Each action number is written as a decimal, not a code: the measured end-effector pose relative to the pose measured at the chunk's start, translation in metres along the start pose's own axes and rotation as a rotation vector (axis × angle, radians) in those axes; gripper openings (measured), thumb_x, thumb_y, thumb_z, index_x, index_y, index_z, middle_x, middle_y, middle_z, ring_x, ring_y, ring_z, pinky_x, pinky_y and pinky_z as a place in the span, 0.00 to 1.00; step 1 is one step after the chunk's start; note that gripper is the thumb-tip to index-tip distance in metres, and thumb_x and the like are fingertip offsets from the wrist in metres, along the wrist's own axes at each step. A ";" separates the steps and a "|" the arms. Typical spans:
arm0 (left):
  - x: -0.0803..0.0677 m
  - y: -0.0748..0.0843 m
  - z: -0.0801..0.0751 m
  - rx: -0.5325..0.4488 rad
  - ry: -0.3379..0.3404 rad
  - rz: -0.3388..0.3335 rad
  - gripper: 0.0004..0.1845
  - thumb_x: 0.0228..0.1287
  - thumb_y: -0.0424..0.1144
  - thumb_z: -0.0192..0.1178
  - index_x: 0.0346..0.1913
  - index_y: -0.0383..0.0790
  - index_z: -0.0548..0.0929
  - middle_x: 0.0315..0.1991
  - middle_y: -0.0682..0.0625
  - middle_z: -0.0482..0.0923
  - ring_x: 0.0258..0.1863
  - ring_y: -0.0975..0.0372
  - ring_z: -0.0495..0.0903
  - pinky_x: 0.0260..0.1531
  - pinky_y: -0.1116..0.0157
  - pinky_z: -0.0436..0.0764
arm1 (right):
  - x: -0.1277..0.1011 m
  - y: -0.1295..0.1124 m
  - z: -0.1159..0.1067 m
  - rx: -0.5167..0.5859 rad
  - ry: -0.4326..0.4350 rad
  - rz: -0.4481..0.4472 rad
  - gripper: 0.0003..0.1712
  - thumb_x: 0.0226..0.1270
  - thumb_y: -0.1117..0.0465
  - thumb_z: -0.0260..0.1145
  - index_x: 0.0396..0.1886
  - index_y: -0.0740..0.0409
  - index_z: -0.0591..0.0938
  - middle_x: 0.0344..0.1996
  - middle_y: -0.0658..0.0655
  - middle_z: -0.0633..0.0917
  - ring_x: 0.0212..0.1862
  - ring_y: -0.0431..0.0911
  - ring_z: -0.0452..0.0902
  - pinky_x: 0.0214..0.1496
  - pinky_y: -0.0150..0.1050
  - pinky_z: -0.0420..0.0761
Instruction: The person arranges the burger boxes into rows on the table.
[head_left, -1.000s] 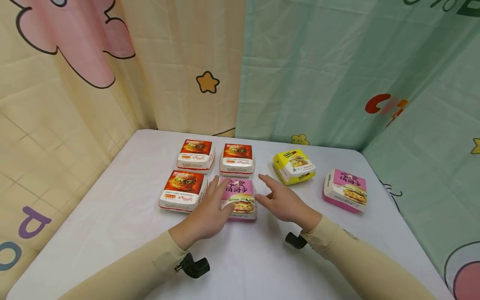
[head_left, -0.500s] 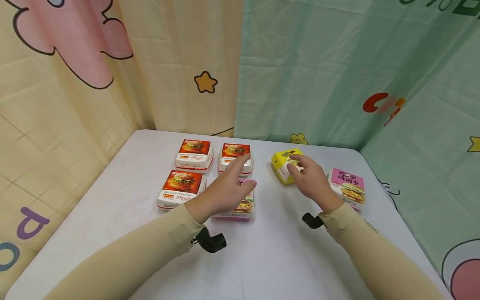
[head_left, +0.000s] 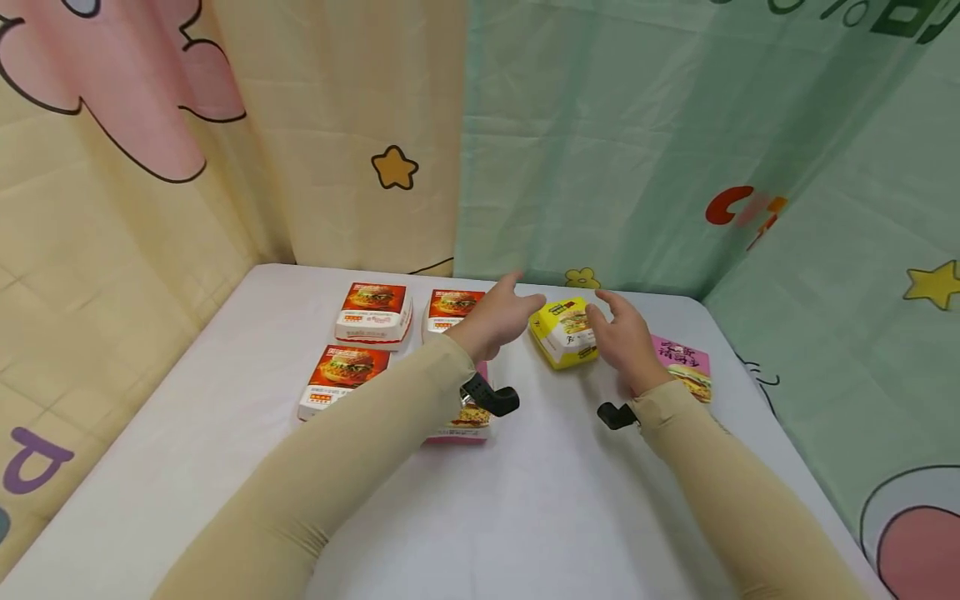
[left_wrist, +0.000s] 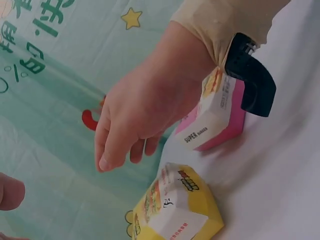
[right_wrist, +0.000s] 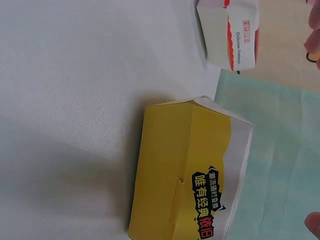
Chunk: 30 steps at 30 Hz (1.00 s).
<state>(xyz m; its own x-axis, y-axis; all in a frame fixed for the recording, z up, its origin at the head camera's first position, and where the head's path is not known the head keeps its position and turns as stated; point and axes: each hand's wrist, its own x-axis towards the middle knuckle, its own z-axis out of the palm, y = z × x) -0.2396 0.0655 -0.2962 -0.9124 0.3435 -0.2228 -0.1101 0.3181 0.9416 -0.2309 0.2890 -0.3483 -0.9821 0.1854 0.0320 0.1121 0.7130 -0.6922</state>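
Note:
A yellow and white burger box (head_left: 564, 335) stands on the table between my hands. My left hand (head_left: 497, 323) hovers at its left with the fingers extended, partly covering a red burger box (head_left: 450, 307) behind. At the box's right, my right hand (head_left: 627, 343) holds nothing, its fingers spread and only loosely bent. The left wrist view shows the right hand (left_wrist: 145, 105) above the yellow box (left_wrist: 180, 210), apart from it. In the right wrist view, the yellow box (right_wrist: 190, 170) shows its side, and fingertips (right_wrist: 314, 37) of the left hand appear at the edge.
Two more red burger boxes (head_left: 372, 315) (head_left: 347, 373) stand at the left. My left forearm partly hides a pink burger box (head_left: 459, 429); another pink box (head_left: 686, 367) sits behind the right hand. Printed curtains (head_left: 337, 100) border the white table (head_left: 540, 500).
My left hand has left the near pink box and moved right and away from me, to the yellow box's left. My right hand has moved right and farther forward. The view has shifted slightly.

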 end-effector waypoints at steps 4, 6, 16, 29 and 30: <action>0.022 -0.004 0.012 -0.027 0.014 -0.033 0.41 0.80 0.49 0.57 0.87 0.54 0.48 0.87 0.49 0.50 0.83 0.48 0.57 0.79 0.44 0.63 | 0.007 0.004 0.004 0.003 -0.043 0.043 0.38 0.85 0.43 0.50 0.87 0.48 0.56 0.85 0.60 0.56 0.86 0.61 0.48 0.84 0.63 0.52; 0.031 -0.007 0.018 -0.013 0.005 -0.034 0.42 0.80 0.47 0.57 0.87 0.52 0.47 0.87 0.48 0.49 0.84 0.49 0.56 0.80 0.45 0.62 | 0.011 0.005 0.006 0.003 -0.058 0.070 0.38 0.85 0.44 0.50 0.87 0.48 0.54 0.86 0.59 0.55 0.86 0.60 0.46 0.85 0.62 0.51; 0.059 -0.023 0.049 0.110 -0.031 -0.066 0.41 0.80 0.44 0.58 0.87 0.54 0.49 0.84 0.42 0.54 0.78 0.48 0.64 0.77 0.47 0.68 | 0.020 0.010 0.014 0.039 -0.078 0.176 0.37 0.85 0.46 0.50 0.87 0.47 0.54 0.86 0.58 0.54 0.86 0.59 0.45 0.85 0.62 0.50; 0.090 -0.048 0.074 0.305 0.013 -0.071 0.42 0.71 0.36 0.58 0.85 0.53 0.57 0.78 0.35 0.60 0.67 0.50 0.64 0.63 0.57 0.73 | 0.027 0.029 0.029 -0.025 -0.141 0.188 0.38 0.84 0.49 0.47 0.87 0.53 0.53 0.85 0.62 0.57 0.84 0.60 0.53 0.85 0.59 0.54; 0.090 -0.049 0.075 0.316 0.020 -0.070 0.41 0.71 0.36 0.58 0.85 0.53 0.57 0.77 0.35 0.61 0.67 0.50 0.65 0.63 0.58 0.74 | 0.026 0.030 0.029 -0.031 -0.143 0.185 0.38 0.84 0.49 0.47 0.87 0.54 0.53 0.85 0.62 0.57 0.84 0.60 0.53 0.85 0.59 0.55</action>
<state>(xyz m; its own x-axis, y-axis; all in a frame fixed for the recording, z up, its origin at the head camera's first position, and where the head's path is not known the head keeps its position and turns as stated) -0.2870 0.1473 -0.3814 -0.9146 0.2946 -0.2768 -0.0482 0.6003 0.7983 -0.2576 0.2954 -0.3890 -0.9557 0.2186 -0.1970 0.2942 0.6968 -0.6542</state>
